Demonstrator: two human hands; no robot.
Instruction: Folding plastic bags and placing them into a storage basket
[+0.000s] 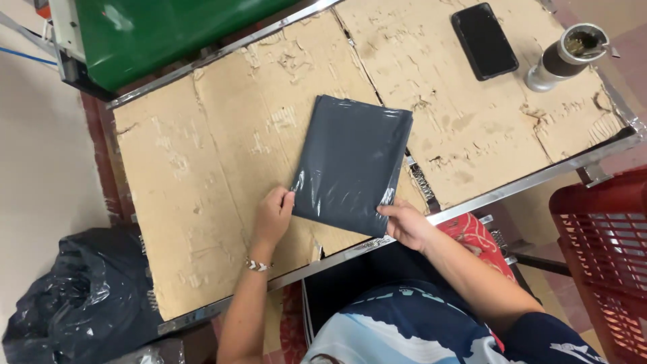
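- The dark grey plastic mailer bag [352,164] lies flat on the cardboard-covered table [222,135], near the table's front metal edge, its long sides tilted slightly clockwise.
- The left hand [273,217] sits at the bag's lower left corner, knuckles up, fingers curled, with fingertips pinching the bag's left edge where the plastic wrinkles and shines.
- The left forearm runs from the bottom of the view up to that corner, crossing the table's front rail; a beaded bracelet [258,265] circles the wrist.
- The right hand [406,223] rests at the bag's lower right corner, fingers extended towards the bag and gripping its bottom edge, thumb side turned to the bag.
- The right forearm comes in from the lower right, angled up and left to the bag, over the table's front rail.
- Beyond the bag, towards the table's far right, a black phone [484,40] lies face up on the cardboard.
- Right of the phone, well apart from the bag, a metal cylindrical grinder [566,55] lies tilted.
- Left of the bag, below the table's level, sits a black rubbish bag [81,296].
- Right of the bag, off the table, stands a red plastic crate [606,256].
- Beyond the bag's far left, a green machine [162,30] borders the table.
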